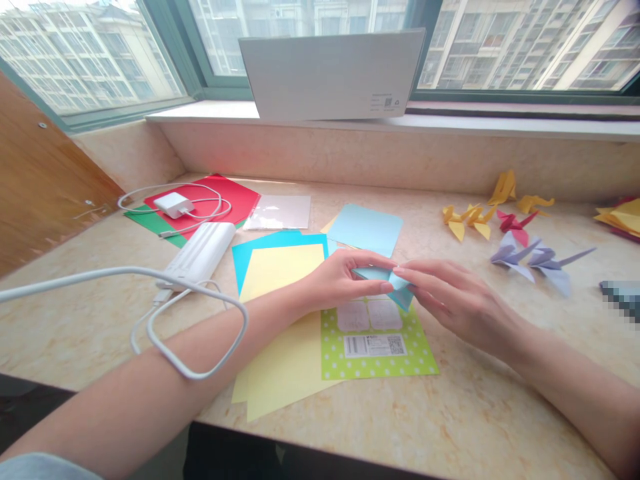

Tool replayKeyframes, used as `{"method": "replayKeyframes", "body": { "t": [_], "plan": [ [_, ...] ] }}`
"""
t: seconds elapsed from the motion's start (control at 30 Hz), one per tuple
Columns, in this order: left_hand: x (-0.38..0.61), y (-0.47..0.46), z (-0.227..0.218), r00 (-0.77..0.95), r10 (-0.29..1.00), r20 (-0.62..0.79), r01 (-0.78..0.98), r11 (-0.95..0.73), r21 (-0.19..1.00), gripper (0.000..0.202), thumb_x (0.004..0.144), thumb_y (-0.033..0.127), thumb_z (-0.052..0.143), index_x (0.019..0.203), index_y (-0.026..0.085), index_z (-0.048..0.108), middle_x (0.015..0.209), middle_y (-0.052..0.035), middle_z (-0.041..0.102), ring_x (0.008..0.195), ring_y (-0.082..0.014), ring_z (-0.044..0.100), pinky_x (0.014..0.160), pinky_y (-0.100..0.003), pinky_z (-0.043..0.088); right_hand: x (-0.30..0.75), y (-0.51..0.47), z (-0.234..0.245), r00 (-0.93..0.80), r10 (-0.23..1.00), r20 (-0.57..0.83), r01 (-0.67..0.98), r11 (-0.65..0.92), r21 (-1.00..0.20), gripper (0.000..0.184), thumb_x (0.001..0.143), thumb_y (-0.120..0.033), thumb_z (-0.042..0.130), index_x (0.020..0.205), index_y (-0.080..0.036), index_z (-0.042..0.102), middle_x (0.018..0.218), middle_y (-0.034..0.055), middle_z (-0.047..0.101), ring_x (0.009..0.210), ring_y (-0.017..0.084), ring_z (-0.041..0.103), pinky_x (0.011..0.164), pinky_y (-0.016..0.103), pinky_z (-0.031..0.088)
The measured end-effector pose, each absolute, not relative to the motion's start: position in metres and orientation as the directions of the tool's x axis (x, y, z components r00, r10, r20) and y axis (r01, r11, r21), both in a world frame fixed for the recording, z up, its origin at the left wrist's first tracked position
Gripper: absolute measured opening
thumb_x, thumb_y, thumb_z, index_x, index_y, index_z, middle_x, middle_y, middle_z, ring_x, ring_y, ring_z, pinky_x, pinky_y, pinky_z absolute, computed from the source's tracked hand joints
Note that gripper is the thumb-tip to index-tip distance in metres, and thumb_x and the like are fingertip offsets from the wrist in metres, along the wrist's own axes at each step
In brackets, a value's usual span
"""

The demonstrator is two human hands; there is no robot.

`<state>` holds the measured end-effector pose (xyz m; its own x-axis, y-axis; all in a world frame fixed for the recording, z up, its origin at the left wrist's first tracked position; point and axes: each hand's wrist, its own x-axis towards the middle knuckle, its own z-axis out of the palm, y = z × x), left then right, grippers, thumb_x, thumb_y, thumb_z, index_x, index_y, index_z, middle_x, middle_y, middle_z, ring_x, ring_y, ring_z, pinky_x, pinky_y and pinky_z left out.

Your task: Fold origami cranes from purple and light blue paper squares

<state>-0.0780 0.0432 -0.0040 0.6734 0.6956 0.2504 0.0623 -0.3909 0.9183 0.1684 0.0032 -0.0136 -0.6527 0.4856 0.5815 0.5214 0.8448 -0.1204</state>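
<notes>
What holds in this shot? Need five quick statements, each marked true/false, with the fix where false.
1. The left hand and right hand are both on the folded blue paper. True.
2. Each paper figure at the right is yellow. False: there is also a red figure, plus two pale purple figures.
3. The white adapter lies on red paper. True.
4. The grey panel is lying flat on the counter. False: the grey panel stands on the windowsill.
5. A white label is on the dotted green sheet. True.
</notes>
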Motion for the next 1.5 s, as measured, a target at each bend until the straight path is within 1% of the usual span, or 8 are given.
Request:
{"method": "replayKeyframes", "body": {
  "t": [0.3, 0.47, 0.67, 0.8, 0.93, 1.03, 1.2, 1.5],
  "plan": [
    [-0.079, 0.042, -0.006, 0.675, 0.718, 0.171, 0.062, -0.287, 0.956, 0.035, 0.081, 0.028, 0.074, 0.114, 0.016, 0.07, 0.121, -0.0118, 0.069, 0.113, -0.0243, 0.064, 0.087, -0.032, 0.055, 0.18, 0.008, -0.012, -0.724, 0.364, 0.586, 0.427, 0.904, -0.035, 0.074, 0.089, 0.003, 0.057, 0.154, -0.021, 0.032, 0.135, 0.0135, 0.063, 0.115, 0.026, 0.064, 0.094, 0.043, 0.053],
    [-0.081, 0.042, -0.007, 0.678, 0.719, 0.152, 0.053, -0.254, 0.966, 0.039, 0.081, 0.029, 0.075, 0.118, 0.017, 0.067, 0.125, -0.0112, 0.066, 0.114, -0.023, 0.062, 0.084, -0.028, 0.055, 0.175, 0.007, -0.007, -0.677, 0.406, 0.614, 0.391, 0.905, -0.167, 0.069, 0.089, 0.001, 0.057, 0.151, -0.025, 0.039, 0.13, 0.0115, 0.066, 0.113, 0.025, 0.065, 0.09, 0.04, 0.057],
    [-0.082, 0.041, -0.006, 0.679, 0.724, 0.121, 0.065, -0.224, 0.972, 0.037, 0.084, 0.029, 0.071, 0.119, 0.019, 0.067, 0.117, -0.0094, 0.069, 0.1, -0.0177, 0.065, 0.076, -0.024, 0.053, 0.173, 0.004, -0.012, -0.56, 0.556, 0.614, 0.418, 0.83, -0.37, 0.042, 0.092, -0.008, 0.057, 0.129, -0.026, 0.064, 0.131, 0.0106, 0.061, 0.111, 0.023, 0.066, 0.088, 0.037, 0.058],
    [-0.081, 0.041, -0.005, 0.656, 0.73, 0.194, -0.006, -0.252, 0.968, 0.024, 0.087, 0.028, 0.068, 0.108, 0.016, 0.071, 0.11, -0.0095, 0.071, 0.1, -0.0179, 0.065, 0.085, -0.028, 0.052, 0.163, -0.001, -0.017, -0.444, 0.665, 0.601, 0.415, 0.747, -0.519, 0.029, 0.091, -0.011, 0.062, 0.111, -0.028, 0.072, 0.125, 0.0076, 0.063, 0.111, 0.023, 0.065, 0.091, 0.038, 0.057],
    [-0.079, 0.042, -0.008, 0.606, 0.768, 0.208, -0.029, -0.241, 0.97, 0.019, 0.085, 0.025, 0.07, 0.101, 0.015, 0.073, 0.101, -0.0083, 0.073, 0.092, -0.0165, 0.066, 0.083, -0.028, 0.052, 0.151, -0.006, -0.017, -0.309, 0.833, 0.46, 0.301, 0.544, -0.783, 0.022, 0.091, -0.022, 0.064, 0.111, -0.029, 0.07, 0.132, 0.0079, 0.061, 0.118, 0.026, 0.063, 0.092, 0.041, 0.059],
    [-0.077, 0.041, -0.01, 0.563, 0.796, 0.224, -0.054, -0.235, 0.97, 0.017, 0.084, 0.024, 0.07, 0.099, 0.015, 0.073, 0.1, -0.0079, 0.073, 0.09, -0.0158, 0.066, 0.082, -0.028, 0.052, 0.145, -0.008, -0.017, -0.258, 0.932, 0.254, 0.101, 0.288, -0.952, 0.041, 0.091, -0.03, 0.066, 0.131, -0.03, 0.056, 0.124, 0.0086, 0.069, 0.107, 0.025, 0.07, 0.084, 0.04, 0.062],
    [-0.075, 0.041, -0.011, 0.555, 0.806, 0.207, -0.062, -0.208, 0.976, 0.022, 0.083, 0.022, 0.071, 0.104, 0.015, 0.07, 0.098, -0.0068, 0.072, 0.088, -0.015, 0.065, 0.081, -0.028, 0.051, 0.139, -0.008, -0.018, -0.295, 0.951, 0.096, -0.045, 0.086, -0.995, 0.045, 0.085, -0.034, 0.072, 0.128, -0.027, 0.059, 0.11, 0.0071, 0.076, 0.093, 0.023, 0.074, 0.085, 0.042, 0.061],
    [-0.077, 0.039, -0.008, 0.677, 0.723, 0.137, -0.114, -0.081, 0.99, 0.024, 0.087, 0.023, 0.067, 0.11, 0.016, 0.069, 0.105, -0.0084, 0.07, 0.085, -0.0143, 0.064, 0.078, -0.029, 0.053, 0.148, -0.004, -0.02, -0.285, 0.952, 0.113, 0.127, 0.154, -0.98, 0.021, 0.084, -0.038, 0.074, 0.1, -0.024, 0.073, 0.101, 0.0049, 0.077, 0.1, 0.026, 0.07, 0.094, 0.043, 0.053]
  ]
}}
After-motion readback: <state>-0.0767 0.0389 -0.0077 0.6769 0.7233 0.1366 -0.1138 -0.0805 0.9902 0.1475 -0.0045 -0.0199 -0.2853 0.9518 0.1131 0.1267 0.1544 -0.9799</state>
